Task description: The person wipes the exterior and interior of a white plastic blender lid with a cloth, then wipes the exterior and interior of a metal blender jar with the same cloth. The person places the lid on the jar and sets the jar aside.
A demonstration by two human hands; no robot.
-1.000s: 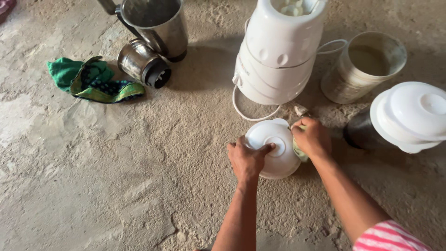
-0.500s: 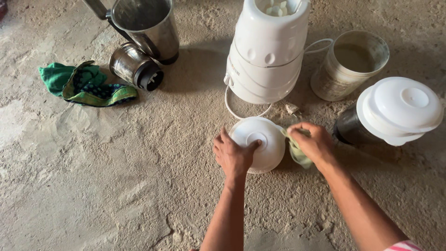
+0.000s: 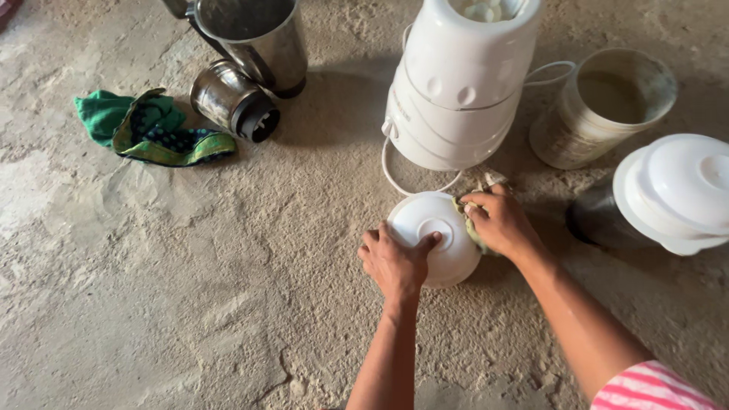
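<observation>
Rough concrete floor (image 3: 152, 288). White round lid (image 3: 437, 239) sits on it, just in front of white mixer base (image 3: 456, 91). Left hand (image 3: 395, 262) grip clamped on lid's near edge, thumb on top. Right hand (image 3: 500, 224) grip closed on pale green cloth (image 3: 467, 220), pressed against lid's right rim. Steel jars (image 3: 247, 68) well apart, upper left.
</observation>
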